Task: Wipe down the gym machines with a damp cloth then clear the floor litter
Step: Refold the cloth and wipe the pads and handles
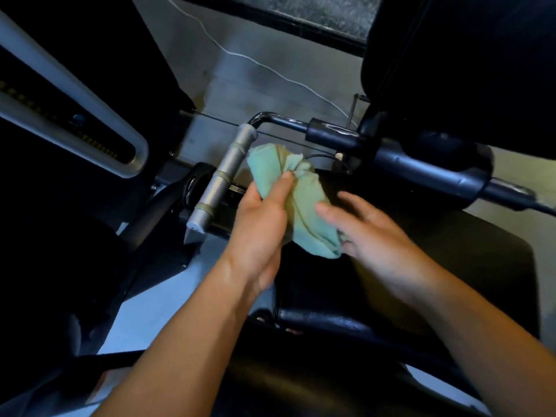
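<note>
Green crumpled cloth (pixel 290 195) gripped by left hand (pixel 260 227); right hand (pixel 371 233) flat, fingers relaxed, touching cloth.

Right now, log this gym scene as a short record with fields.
cloth: crumpled pale green cloth, held between both hands
left hand: left hand grips the cloth, thumb on top
right hand: right hand, fingers straight, touches the cloth's right side
nearest part: taped silver cylindrical handle, just left of the cloth
below: black padded seat
</note>
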